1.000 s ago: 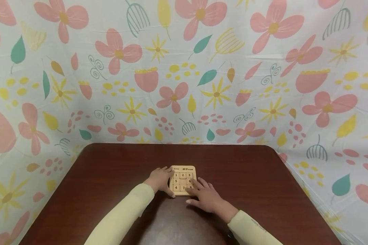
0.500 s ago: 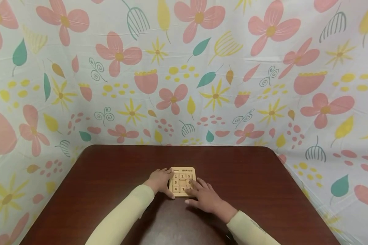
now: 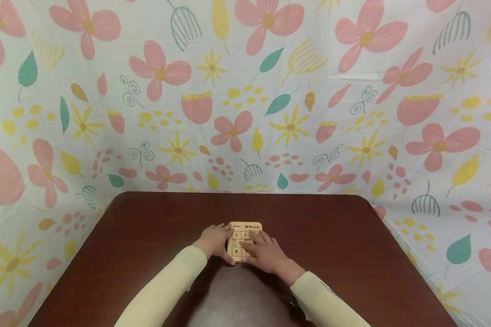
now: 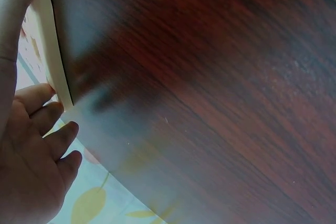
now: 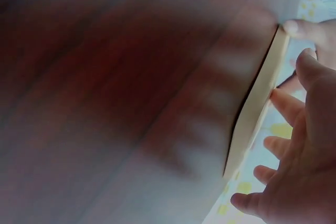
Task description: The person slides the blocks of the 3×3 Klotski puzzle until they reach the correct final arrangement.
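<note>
A wooden number sliding puzzle lies flat on the dark brown table, tiles 1, 2 and 4 showing. My left hand holds its left side, thumb at the near corner and fingers at the far corner; the left wrist view shows the thumb along the puzzle's pale edge. Over the right half lies my right hand, fingers spread, one fingertip on a tile in the middle row. It covers the right-hand tiles. In the right wrist view, one finger of the right hand meets the board beyond its near edge.
The dark brown wooden table extends around the puzzle on every side. Behind it and along both sides hangs a white cloth printed with pink, yellow and green flowers and leaves.
My right hand has moved left and slightly away from me across the puzzle, from the right-hand tiles to the middle. The left hand and the puzzle have stayed in place.
</note>
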`<state>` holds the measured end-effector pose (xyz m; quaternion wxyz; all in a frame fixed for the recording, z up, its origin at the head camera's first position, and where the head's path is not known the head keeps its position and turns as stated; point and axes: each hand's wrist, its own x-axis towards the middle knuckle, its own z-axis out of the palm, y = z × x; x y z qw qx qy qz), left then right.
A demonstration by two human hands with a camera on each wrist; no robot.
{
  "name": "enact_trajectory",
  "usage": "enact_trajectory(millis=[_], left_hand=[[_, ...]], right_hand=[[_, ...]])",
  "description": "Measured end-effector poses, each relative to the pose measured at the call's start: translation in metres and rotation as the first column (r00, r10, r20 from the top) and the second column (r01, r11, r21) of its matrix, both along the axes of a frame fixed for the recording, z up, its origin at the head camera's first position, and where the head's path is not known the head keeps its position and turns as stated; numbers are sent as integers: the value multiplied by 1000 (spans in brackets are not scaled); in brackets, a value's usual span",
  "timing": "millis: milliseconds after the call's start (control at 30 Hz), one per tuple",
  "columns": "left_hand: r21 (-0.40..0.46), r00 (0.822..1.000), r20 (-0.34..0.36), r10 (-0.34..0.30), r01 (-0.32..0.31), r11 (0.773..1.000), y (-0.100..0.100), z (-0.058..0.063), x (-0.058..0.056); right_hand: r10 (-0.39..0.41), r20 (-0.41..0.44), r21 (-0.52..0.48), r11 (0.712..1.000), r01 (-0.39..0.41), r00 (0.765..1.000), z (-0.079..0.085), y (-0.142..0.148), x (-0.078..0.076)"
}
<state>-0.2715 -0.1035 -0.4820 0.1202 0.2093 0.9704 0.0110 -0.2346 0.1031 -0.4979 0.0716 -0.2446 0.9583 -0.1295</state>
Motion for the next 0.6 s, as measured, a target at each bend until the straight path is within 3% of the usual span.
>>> enact_trajectory(millis=[333,600], left_hand=[[-7,1000,1,9,-9,1000,0,-3,-2],[6,1000,2,4,-4,1000,-2,-7,-5]], right_hand=[[0,-2,-44,999,0,1000,-1,25,5],[22,44,-68,998,-19,999,8,16,29]])
